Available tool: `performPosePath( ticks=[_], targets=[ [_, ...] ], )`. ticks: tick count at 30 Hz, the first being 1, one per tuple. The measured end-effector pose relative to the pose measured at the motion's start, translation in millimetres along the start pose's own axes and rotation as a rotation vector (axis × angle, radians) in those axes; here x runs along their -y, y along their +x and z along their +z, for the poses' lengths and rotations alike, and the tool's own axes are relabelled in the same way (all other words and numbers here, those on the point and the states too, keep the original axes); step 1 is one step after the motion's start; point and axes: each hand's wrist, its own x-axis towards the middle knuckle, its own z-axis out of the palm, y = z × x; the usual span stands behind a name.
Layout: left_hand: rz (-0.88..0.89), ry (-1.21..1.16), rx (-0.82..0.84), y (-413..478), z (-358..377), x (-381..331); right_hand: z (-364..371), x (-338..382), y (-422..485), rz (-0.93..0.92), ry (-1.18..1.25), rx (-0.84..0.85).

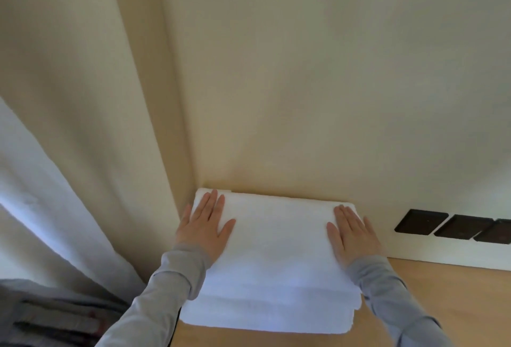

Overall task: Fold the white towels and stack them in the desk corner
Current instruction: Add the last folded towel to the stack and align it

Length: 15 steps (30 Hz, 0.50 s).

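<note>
Both flat and straight-fingered, my left hand (206, 226) and right hand (352, 238) pressed the towel stack (276, 277) into the far-left corner of the desk (442, 305); next, I judged, lift off without shifting it.

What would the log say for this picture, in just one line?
towel stack: folded, in corner of desk | left hand: flat on top | right hand: flat on top

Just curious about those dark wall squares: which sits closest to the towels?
The leftmost dark square, nearest the right hand on the towel stack; the middle square and the rightmost square, cut by the frame edge, lie farther right.
</note>
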Motion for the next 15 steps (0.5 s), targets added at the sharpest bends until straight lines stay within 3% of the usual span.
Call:
performPosePath(
  ticks=[8, 15],
  targets=[
    [0.02, 0.082, -0.012, -3, -17, -5, -23, 9, 2, 0.003, -0.053, 0.053],
    [0.05, 0.141, 0.074, -11, -62, -39, -58, 48, -17, -0.174, 0.079, -0.041]
  ],
)
